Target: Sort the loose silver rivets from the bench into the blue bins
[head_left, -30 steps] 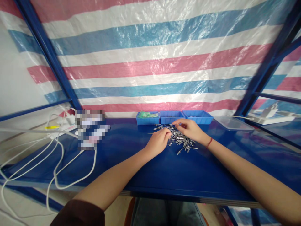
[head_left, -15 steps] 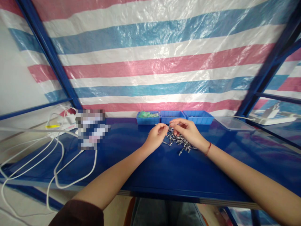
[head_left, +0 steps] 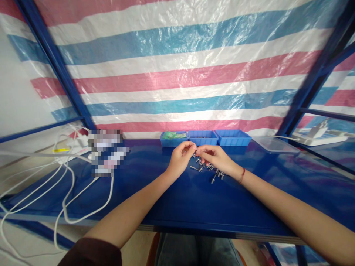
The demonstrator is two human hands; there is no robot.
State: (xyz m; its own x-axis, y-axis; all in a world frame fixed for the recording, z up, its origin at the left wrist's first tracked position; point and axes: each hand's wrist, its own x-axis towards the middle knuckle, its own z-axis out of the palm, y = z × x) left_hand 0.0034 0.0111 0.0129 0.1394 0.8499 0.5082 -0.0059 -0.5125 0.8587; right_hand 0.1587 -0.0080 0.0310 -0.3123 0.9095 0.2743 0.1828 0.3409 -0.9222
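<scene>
Above a pile of silver blind rivets (head_left: 219,173), my left hand (head_left: 181,157) and my right hand (head_left: 217,158) meet at the fingertips. Thumb and forefinger of each are pinched closed around what looks like one thin metal rivet (head_left: 196,148), mostly covered by the fingers. The right hand's other fingers curl over the pile and hide much of it. A single rivet (head_left: 195,168) lies at the pile's near left edge.
Behind the hands stand three blue bins: one with green packets (head_left: 173,135), a middle bin (head_left: 203,141) and a right bin (head_left: 234,141) with small metal pieces. A clear lid (head_left: 276,145) lies right. White cables (head_left: 73,184) cross the table's left.
Both hands have lifted from the pile and come together at the fingertips. The right hand has shifted left and now covers more of the rivets.
</scene>
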